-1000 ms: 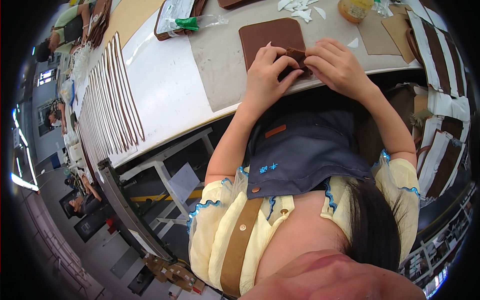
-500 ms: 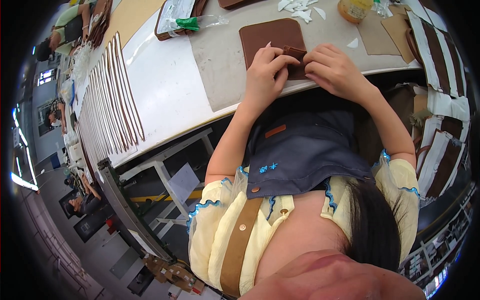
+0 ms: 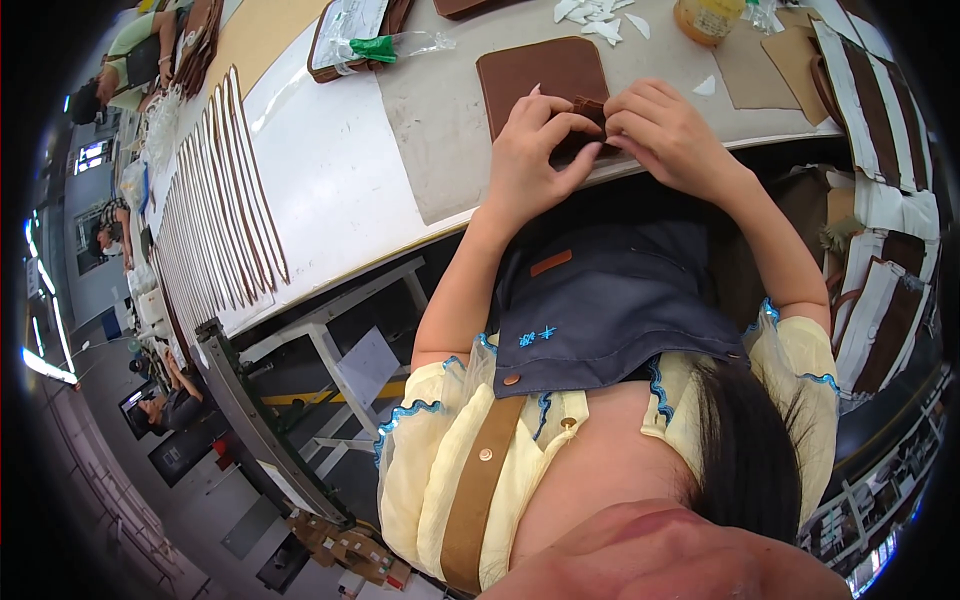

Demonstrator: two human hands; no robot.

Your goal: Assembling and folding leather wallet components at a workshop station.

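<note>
A brown leather panel (image 3: pixel 540 72) with rounded corners lies flat on the grey tabletop near its front edge. Over its near right part, my left hand (image 3: pixel 532 150) and my right hand (image 3: pixel 665 132) come together, fingertips almost touching. Between them stands a small folded leather edge (image 3: pixel 588 105), pinched by the fingers of both hands. The left thumb reaches toward the right fingertips, leaving a gap under the curved left forefinger. My fingers hide most of the fold and the panel's near edge.
Long narrow leather strips (image 3: pixel 225 200) lie in a row on the white board at left. A leather stack with a green-and-clear plastic wrapper (image 3: pixel 374 47), white scraps (image 3: pixel 600 18), an amber jar (image 3: pixel 708 18) and tan sheets (image 3: pixel 775 75) lie farther back. White-and-brown bundles (image 3: pixel 880 110) sit at right.
My left thumb has stretched out toward the right hand and lower. The right fingers have shifted slightly up and left, and less of the folded leather edge shows between the hands.
</note>
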